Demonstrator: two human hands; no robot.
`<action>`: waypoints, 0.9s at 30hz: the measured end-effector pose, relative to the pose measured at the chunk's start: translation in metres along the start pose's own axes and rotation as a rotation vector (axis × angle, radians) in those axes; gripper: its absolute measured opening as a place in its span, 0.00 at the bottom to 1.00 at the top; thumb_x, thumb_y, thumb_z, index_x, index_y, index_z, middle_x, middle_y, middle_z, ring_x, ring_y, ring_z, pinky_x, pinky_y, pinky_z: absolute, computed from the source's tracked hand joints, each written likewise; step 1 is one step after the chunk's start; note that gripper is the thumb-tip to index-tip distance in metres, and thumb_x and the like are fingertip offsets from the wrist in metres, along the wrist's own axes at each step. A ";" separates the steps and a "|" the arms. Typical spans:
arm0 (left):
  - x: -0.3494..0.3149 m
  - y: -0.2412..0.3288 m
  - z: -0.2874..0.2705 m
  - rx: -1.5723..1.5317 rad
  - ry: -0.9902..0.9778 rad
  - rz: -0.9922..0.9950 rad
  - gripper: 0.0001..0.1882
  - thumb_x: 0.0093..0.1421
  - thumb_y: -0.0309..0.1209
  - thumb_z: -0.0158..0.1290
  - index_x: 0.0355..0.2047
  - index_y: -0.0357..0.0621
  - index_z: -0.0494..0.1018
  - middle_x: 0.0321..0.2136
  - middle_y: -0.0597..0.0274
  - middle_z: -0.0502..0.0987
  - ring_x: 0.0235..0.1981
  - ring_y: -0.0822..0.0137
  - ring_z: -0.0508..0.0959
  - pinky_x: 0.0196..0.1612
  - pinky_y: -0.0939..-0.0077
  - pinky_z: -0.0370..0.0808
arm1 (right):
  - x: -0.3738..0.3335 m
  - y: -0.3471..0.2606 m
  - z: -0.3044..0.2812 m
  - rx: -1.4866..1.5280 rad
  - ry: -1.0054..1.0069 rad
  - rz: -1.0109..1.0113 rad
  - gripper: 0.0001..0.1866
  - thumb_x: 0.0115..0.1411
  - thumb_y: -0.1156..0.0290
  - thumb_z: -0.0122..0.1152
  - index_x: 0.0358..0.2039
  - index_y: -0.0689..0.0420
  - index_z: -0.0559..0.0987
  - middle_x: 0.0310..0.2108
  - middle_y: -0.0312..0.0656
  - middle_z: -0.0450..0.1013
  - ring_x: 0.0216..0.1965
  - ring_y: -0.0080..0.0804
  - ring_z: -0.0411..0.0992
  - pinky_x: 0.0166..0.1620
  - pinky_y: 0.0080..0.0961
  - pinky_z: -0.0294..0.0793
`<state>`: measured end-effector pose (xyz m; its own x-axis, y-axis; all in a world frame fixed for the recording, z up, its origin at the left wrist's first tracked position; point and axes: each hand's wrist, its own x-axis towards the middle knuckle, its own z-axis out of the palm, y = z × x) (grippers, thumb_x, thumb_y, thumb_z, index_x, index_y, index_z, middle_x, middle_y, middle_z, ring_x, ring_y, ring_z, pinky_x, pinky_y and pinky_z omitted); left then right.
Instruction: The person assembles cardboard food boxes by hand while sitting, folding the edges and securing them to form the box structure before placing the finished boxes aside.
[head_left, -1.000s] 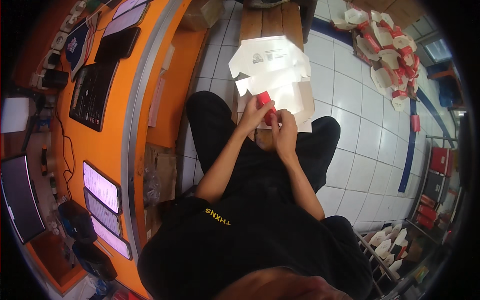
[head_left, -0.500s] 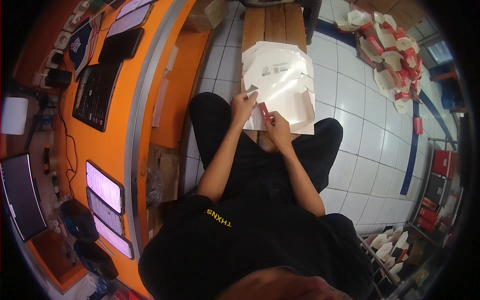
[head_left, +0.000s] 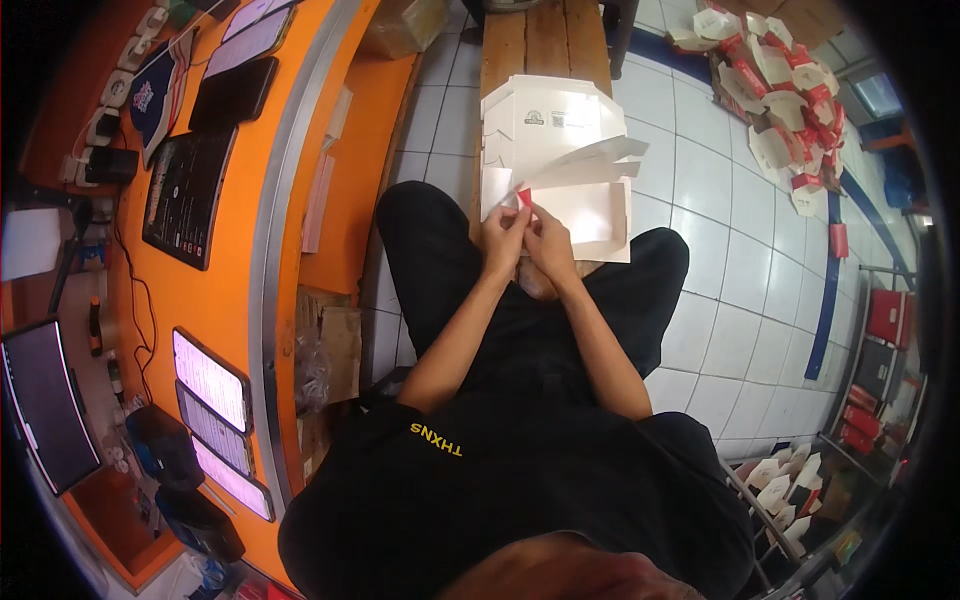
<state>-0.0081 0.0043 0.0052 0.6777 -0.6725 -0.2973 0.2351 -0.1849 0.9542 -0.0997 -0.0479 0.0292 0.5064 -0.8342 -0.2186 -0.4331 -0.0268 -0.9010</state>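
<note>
A partly folded cardboard box (head_left: 590,207), white on its inner face, lies on the wooden bench (head_left: 548,48) in front of my knees. My left hand (head_left: 503,240) is closed on the box's near left corner. Right beside it, my right hand (head_left: 550,245) pinches the same corner, where a small red outer face (head_left: 525,197) of a flap shows between the fingers. A long white flap (head_left: 600,153) rises at a slant across the box's middle. The near right corner stands up as a low wall. My fingertips partly hide the folded corner.
An orange counter (head_left: 215,290) runs along my left, with several phones (head_left: 210,365), a tablet (head_left: 190,197) and a cap (head_left: 155,95) on it. Folded red-and-white boxes (head_left: 785,95) are heaped on the tiled floor (head_left: 720,300) at the far right. More boxes (head_left: 785,490) sit in a rack behind right.
My hands have come together at the near left corner. The long flap across the box has lifted from lying flatter, and the red face has moved slightly up between my fingers.
</note>
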 end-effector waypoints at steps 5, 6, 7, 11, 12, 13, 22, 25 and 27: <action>0.024 -0.013 -0.020 0.171 0.050 -0.007 0.16 0.61 0.38 0.65 0.34 0.36 0.77 0.27 0.61 0.79 0.27 0.73 0.79 0.29 0.80 0.77 | 0.021 0.000 -0.049 -0.112 0.244 -0.029 0.23 0.62 0.66 0.64 0.56 0.61 0.76 0.32 0.47 0.79 0.33 0.38 0.76 0.40 0.36 0.76; 0.026 -0.011 -0.015 0.273 0.060 0.029 0.16 0.61 0.39 0.65 0.34 0.36 0.77 0.27 0.61 0.79 0.26 0.73 0.79 0.29 0.80 0.77 | 0.036 0.017 -0.070 -0.222 0.537 -0.139 0.23 0.63 0.64 0.64 0.55 0.61 0.76 0.34 0.47 0.77 0.35 0.40 0.75 0.41 0.39 0.75; 0.028 -0.011 -0.018 0.318 0.105 0.064 0.16 0.58 0.38 0.66 0.34 0.36 0.77 0.27 0.60 0.80 0.26 0.70 0.80 0.31 0.75 0.77 | 0.045 0.018 -0.090 -0.332 0.746 -0.196 0.22 0.64 0.63 0.62 0.56 0.60 0.76 0.37 0.50 0.77 0.38 0.44 0.76 0.44 0.41 0.75; 0.007 0.039 -0.005 0.515 0.127 0.139 0.12 0.57 0.33 0.64 0.33 0.37 0.76 0.29 0.53 0.80 0.28 0.58 0.81 0.36 0.64 0.76 | 0.092 0.069 -0.139 -0.165 0.510 -0.066 0.24 0.63 0.56 0.63 0.52 0.62 0.78 0.41 0.54 0.79 0.40 0.51 0.78 0.46 0.42 0.76; 0.003 0.042 -0.005 0.589 0.158 0.254 0.11 0.57 0.32 0.63 0.32 0.38 0.75 0.28 0.53 0.79 0.29 0.56 0.81 0.36 0.63 0.76 | 0.097 0.070 -0.142 0.017 0.336 0.000 0.25 0.63 0.55 0.63 0.51 0.62 0.78 0.41 0.55 0.80 0.40 0.53 0.78 0.46 0.42 0.76; 0.001 0.043 -0.009 0.666 0.201 0.370 0.11 0.58 0.32 0.63 0.31 0.39 0.74 0.28 0.53 0.78 0.30 0.55 0.81 0.36 0.63 0.76 | 0.100 0.067 -0.139 -0.070 0.353 -0.071 0.23 0.62 0.54 0.63 0.45 0.63 0.80 0.36 0.54 0.81 0.36 0.51 0.79 0.42 0.41 0.76; -0.001 0.041 0.049 0.689 -0.347 0.277 0.22 0.60 0.47 0.62 0.41 0.38 0.80 0.30 0.47 0.83 0.31 0.51 0.83 0.37 0.62 0.78 | 0.052 0.026 -0.117 -0.176 0.292 -0.112 0.12 0.61 0.63 0.60 0.34 0.61 0.81 0.23 0.50 0.79 0.25 0.41 0.79 0.32 0.36 0.75; 0.009 0.026 0.064 0.577 -0.341 0.217 0.20 0.63 0.42 0.58 0.37 0.34 0.83 0.24 0.48 0.82 0.26 0.55 0.83 0.35 0.65 0.78 | 0.042 0.022 -0.111 -0.115 0.230 -0.050 0.12 0.61 0.65 0.60 0.33 0.63 0.81 0.22 0.49 0.80 0.25 0.39 0.81 0.33 0.33 0.77; 0.012 0.021 0.061 0.557 -0.375 0.109 0.17 0.62 0.41 0.58 0.37 0.36 0.82 0.22 0.48 0.80 0.24 0.56 0.81 0.33 0.64 0.77 | 0.034 0.018 -0.108 0.013 0.179 0.086 0.11 0.60 0.68 0.60 0.32 0.65 0.81 0.23 0.50 0.81 0.26 0.38 0.82 0.35 0.30 0.79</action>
<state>-0.0380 -0.0517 0.0237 0.3661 -0.8927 -0.2628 -0.2829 -0.3758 0.8825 -0.1706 -0.1358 0.0458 0.3267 -0.9179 -0.2253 -0.4586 0.0545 -0.8870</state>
